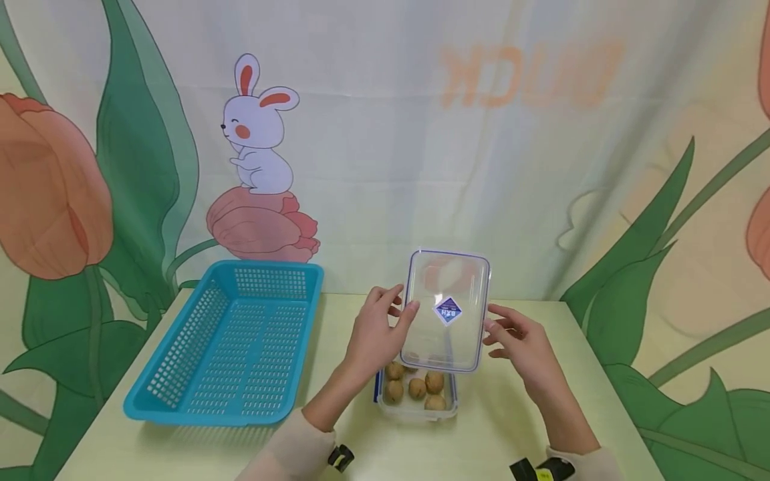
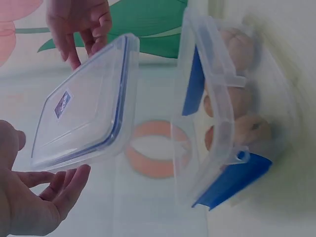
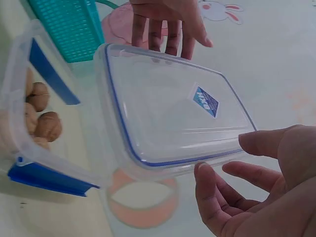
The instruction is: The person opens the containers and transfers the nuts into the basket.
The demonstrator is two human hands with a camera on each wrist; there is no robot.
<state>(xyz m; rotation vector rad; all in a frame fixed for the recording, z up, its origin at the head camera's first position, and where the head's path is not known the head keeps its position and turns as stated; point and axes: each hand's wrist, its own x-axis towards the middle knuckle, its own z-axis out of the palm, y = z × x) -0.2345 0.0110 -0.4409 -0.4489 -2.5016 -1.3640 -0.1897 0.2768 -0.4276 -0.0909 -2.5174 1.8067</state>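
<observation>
A clear rectangular plastic lid with a blue seal line and a diamond label is held up, tilted, by both hands. My left hand holds its left edge, thumb in front and fingers partly behind. On the opposite edge, my right hand pinches the lid between thumb and fingers, clearest in the right wrist view. Below the lid a clear food container stands on the table, with several walnuts inside. Its blue flaps show in the left wrist view. The lid hides the container's far part.
A blue perforated plastic basket sits on the left of the pale table. Behind the table hangs a curtain printed with tulips and a rabbit.
</observation>
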